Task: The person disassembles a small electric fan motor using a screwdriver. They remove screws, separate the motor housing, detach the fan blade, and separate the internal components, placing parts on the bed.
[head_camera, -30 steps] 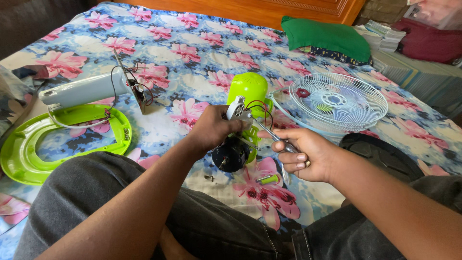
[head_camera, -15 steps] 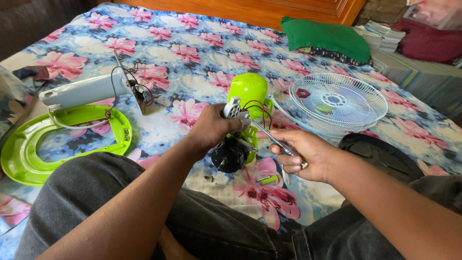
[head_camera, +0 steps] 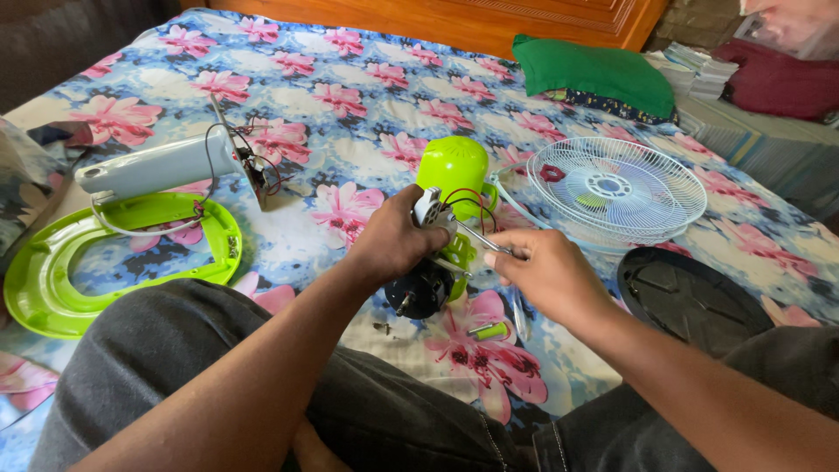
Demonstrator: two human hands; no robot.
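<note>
Working on a bed under a floral sheet, wooden headboard at the far end.

Sitting at the near middle of the sheet: the motor, dark and round, with its metal gearbox tilted upward and red wires looping off it. Being gripped by the left hand, fingers wrapped shut around the upper body of the motor. Being worked on by the right hand, closed around a screwdriver whose shaft is pointing at the gearbox side; handle hidden inside the fist, tip contact too small to tell.

Judging progress: looking well into disassembly. Already apart from the motor and lying separately:
- green rear cover, just behind the motor
- white wire guard, to the motor's right and farther back
- black round plate, right of the motor, near the knee
- green base ring, well to the motor's left
- grey stand column with loose wires, resting across that ring
- small green pin and a few screws, lying just in front of the motor

Remaining, by the look of it: freeing or refastening the gearbox on the motor, wires not yet detached. Whether dismantling or rebuilding, unable to tell from this view.

Beyond the guard: green cloth and stacked books off the bed's far right corner.
</note>
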